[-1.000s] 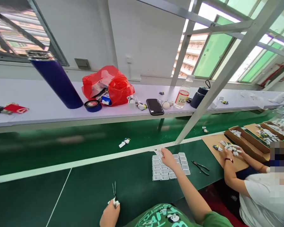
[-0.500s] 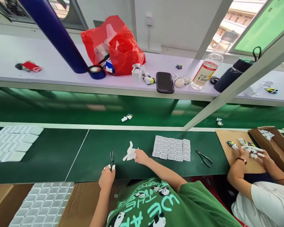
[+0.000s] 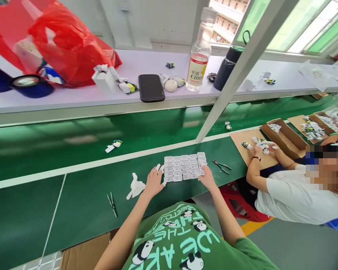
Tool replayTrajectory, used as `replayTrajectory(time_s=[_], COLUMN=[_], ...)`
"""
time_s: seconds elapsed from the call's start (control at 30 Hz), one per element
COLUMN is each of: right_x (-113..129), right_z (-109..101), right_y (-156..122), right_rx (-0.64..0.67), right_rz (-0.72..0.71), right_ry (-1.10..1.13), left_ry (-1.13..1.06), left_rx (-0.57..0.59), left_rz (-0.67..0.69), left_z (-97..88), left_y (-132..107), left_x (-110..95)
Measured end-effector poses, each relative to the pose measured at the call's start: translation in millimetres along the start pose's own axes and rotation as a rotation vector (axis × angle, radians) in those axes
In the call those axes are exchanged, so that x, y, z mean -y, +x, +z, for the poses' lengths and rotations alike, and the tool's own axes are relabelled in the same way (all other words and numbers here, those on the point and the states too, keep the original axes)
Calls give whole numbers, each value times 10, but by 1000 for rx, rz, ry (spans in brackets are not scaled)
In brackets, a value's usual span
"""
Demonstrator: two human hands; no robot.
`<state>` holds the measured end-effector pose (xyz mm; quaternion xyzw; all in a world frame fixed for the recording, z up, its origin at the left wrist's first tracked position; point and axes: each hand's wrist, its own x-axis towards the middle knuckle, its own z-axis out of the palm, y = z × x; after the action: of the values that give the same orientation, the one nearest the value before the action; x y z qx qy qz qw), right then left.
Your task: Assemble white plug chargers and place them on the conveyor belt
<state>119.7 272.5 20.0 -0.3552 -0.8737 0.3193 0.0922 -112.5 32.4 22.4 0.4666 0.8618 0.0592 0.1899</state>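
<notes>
A white plastic tray [image 3: 185, 167] with several small compartments lies on the green worktable [image 3: 81, 198]. My left hand [image 3: 153, 182] grips its left edge, with white caps on some fingertips. My right hand [image 3: 206, 176] grips its right edge. A crumpled white glove [image 3: 135, 186] lies left of my left hand. Tweezers [image 3: 112, 203] rest on the table further left, away from both hands.
Pliers [image 3: 222, 166] lie right of the tray. A co-worker [image 3: 293, 187] at the right handles small parts on cardboard [image 3: 249, 148]. Above the green conveyor belt [image 3: 73, 144], a white shelf [image 3: 73, 99] holds a red bag [image 3: 67, 48], phone [image 3: 150, 87], bottle [image 3: 198, 65] and dark flask [image 3: 225, 67].
My left hand let go of the tweezers, which now lie on the table. My right hand left the glove. Both hands moved to the tray's edges. The view swung right.
</notes>
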Motion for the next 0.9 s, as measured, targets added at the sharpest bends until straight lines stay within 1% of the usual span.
replayTrajectory(time_s=[0.03, 0.1, 0.17, 0.23, 0.33, 0.43, 0.5, 0.67, 0.9], right_x=[-101, -236, -285, -271, -218, -209, -235, -325, -380], right_z=[-177, -452, -609, -667, -644, -576, -529, -454, -473], right_y=[52, 170, 294, 412, 559, 667, 724, 815, 829], right_rx=[20, 118, 239, 349, 483, 565, 579, 556, 587], right_rz=[10, 18, -2, -34, -69, -84, -84, -111, -176], right_ry=[-92, -279, -434, -548, -663, -709, -728, -755, -752], left_ry=[37, 112, 178, 225, 248, 249, 236, 222, 299], left_rx=[49, 145, 207, 224, 191, 162, 154, 126, 120], left_rz=[44, 96, 110, 100, 81, 85, 76, 50, 75], left_z=[-75, -174, -206, -190, -126, -49, 2, 89, 90], left_y=[116, 303, 437, 526, 604, 644, 667, 746, 828], left_x=[-58, -152, -223, -273, -306, -296, -283, -284, -341])
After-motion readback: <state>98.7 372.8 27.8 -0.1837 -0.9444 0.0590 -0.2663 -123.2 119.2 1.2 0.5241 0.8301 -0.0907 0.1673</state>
